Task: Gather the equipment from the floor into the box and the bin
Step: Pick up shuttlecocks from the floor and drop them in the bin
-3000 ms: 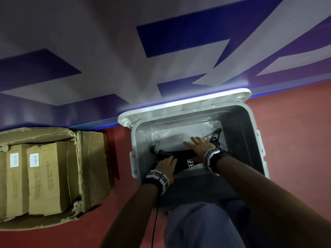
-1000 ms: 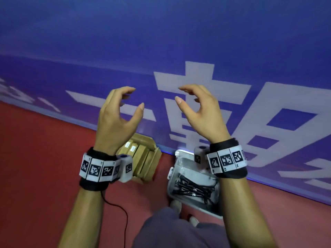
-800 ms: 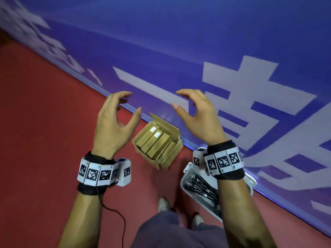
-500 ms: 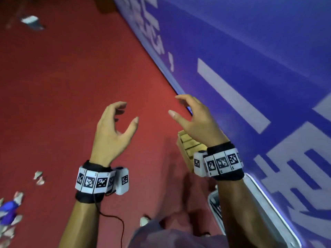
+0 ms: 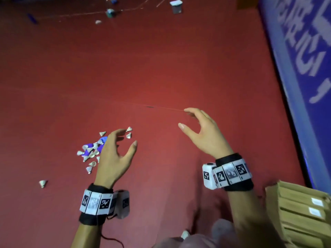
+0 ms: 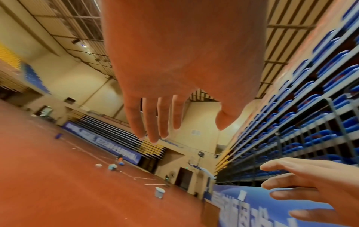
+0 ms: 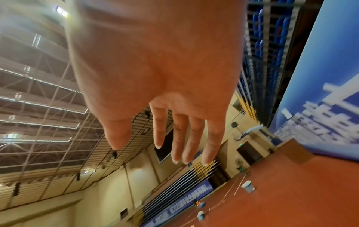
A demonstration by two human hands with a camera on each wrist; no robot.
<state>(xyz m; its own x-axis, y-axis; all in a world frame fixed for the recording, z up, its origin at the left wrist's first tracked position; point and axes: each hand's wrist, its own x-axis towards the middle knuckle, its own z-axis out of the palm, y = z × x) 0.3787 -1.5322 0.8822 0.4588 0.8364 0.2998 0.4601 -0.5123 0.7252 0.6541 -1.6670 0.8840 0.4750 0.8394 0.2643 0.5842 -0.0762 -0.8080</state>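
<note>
Both hands are hanging in the air over the red floor (image 5: pixel 161 68), holding nothing. The left hand (image 5: pixel 114 158) is showing loosely curved fingers with the thumb spread to the side; in the left wrist view its fingers (image 6: pixel 153 122) are pointing out nearly straight. The right hand (image 5: pixel 206 136) is likewise relaxed, fingers (image 7: pixel 186 138) slightly bent and apart from the thumb.

Shuttlecocks (image 5: pixel 91 151) are lying scattered on the floor just beyond and to the left of the left hand, mixed with something blue that is too blurred to name. 1 shuttlecock (image 5: pixel 43 183) is lying apart, further left. 2 more (image 5: pixel 129 132) are sitting near the left fingertips in the head view.

At the lower right edge, the cardboard box (image 5: pixel 300 212) is standing beside the blue banner wall (image 5: pixel 304 51), with long brown cartons packed inside it. Far across the floor a small pale bin (image 5: pixel 176 6) is standing upright, with a few small objects near it.
</note>
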